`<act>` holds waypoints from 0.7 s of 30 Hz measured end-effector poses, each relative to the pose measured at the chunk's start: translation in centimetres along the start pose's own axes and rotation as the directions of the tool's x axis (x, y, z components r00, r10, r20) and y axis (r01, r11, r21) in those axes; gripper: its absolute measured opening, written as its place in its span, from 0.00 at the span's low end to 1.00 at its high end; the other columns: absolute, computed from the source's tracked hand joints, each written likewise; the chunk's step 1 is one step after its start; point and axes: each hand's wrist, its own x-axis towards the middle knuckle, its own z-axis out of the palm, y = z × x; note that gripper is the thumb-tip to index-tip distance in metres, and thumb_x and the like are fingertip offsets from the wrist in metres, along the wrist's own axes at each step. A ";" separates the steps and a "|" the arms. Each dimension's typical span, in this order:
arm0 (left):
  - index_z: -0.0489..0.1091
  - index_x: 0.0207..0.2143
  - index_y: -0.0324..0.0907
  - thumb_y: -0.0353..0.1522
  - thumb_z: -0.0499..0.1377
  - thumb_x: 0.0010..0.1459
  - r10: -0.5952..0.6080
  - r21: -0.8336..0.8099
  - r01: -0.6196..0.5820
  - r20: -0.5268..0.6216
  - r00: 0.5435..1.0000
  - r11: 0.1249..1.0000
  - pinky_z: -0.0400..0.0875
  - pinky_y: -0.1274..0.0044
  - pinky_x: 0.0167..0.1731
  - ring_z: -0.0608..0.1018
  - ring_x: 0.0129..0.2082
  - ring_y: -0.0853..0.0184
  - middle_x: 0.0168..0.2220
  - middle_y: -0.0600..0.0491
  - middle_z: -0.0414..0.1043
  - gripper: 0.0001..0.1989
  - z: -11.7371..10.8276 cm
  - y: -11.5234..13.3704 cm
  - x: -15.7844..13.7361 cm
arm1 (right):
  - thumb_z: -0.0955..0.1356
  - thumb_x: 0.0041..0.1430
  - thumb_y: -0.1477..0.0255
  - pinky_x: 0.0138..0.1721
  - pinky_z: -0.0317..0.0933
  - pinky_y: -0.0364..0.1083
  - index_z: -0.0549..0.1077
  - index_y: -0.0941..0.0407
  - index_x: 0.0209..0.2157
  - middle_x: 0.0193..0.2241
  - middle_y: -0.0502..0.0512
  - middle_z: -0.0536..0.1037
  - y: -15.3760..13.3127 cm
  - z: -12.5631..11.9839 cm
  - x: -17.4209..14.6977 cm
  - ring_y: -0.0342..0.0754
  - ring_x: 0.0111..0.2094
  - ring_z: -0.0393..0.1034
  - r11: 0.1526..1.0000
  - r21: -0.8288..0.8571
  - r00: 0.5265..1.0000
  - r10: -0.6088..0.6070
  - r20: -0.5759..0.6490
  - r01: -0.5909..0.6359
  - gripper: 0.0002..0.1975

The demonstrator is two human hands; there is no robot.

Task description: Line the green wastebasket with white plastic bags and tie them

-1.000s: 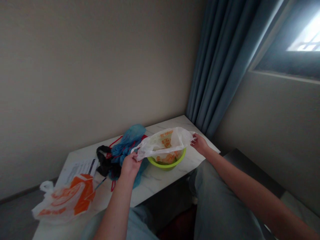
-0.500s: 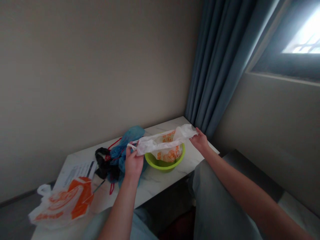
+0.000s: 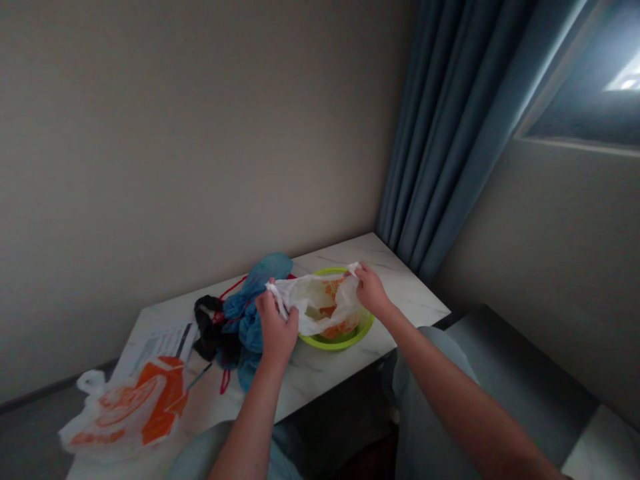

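Note:
A white plastic bag (image 3: pixel 311 297) with orange print is stretched between my two hands, its mouth spread apart and its lower part hanging into a lime-green basin (image 3: pixel 336 344). My left hand (image 3: pixel 280 330) is closed on the bag's left edge. On the far side, my right hand (image 3: pixel 371 291) pinches the bag's right edge. The basin stands on a white marbled table (image 3: pixel 323 383), partly covered by the bag. Just left of my left hand lies a heap of blue plastic bags (image 3: pixel 250 327); their red ties show among them.
A black plastic bag (image 3: pixel 207 333) lies against the blue heap. Another white bag with orange print (image 3: pixel 133 407) rests at the table's left end, partly over a printed sheet (image 3: pixel 160 347). A blue curtain (image 3: pixel 425 147) hangs past the table's far corner.
My hands have come closer together, the right one moving left. The bag was pulled long and nearly flat; now its mouth gapes and it sags lower into the basin.

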 end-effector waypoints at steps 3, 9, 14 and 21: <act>0.69 0.53 0.44 0.28 0.65 0.49 0.212 0.049 -0.212 0.000 0.977 0.976 0.53 0.65 0.65 0.59 0.65 0.51 0.63 0.43 0.57 0.26 0.8 0.3 -0.4 | 0.61 0.49 0.83 0.55 0.54 0.49 0.71 0.53 0.29 0.40 0.58 0.71 -0.3 2.3 -0.7 0.54 0.49 0.62 0.978 -0.179 0.991 -0.092 0.100 0.109 0.12; 0.62 0.59 0.46 0.35 0.51 0.66 0.419 0.079 -0.485 0.399 0.816 0.871 0.56 0.58 0.63 0.67 0.62 0.57 0.59 0.45 0.68 0.20 3.2 0.0 -0.6 | 0.59 0.61 0.76 0.45 0.60 0.49 0.68 0.55 0.35 0.35 0.56 0.74 -1.6 4.4 -1.2 0.51 0.38 0.65 0.940 -0.268 0.974 -0.180 0.136 0.211 0.07; 0.64 0.56 0.44 0.38 0.52 0.67 0.333 0.128 -0.416 0.415 0.847 0.900 0.65 0.62 0.56 0.73 0.54 0.58 0.53 0.44 0.72 0.18 4.8 -1.1 0.0 | 0.57 0.67 0.70 0.41 0.60 0.47 0.64 0.54 0.39 0.35 0.54 0.72 -1.4 4.8 -1.0 0.48 0.36 0.66 0.984 -0.130 0.979 -0.099 0.177 0.123 0.06; 0.69 0.49 0.45 0.37 0.47 0.69 0.255 -0.012 -0.266 0.329 0.909 0.964 0.68 0.67 0.51 0.76 0.49 0.61 0.48 0.48 0.74 0.15 4.9 -1.5 -0.3 | 0.56 0.69 0.68 0.38 0.61 0.46 0.57 0.52 0.42 0.33 0.50 0.69 -0.6 5.7 -1.3 0.46 0.33 0.66 1.000 0.017 0.983 0.002 0.183 -0.006 0.04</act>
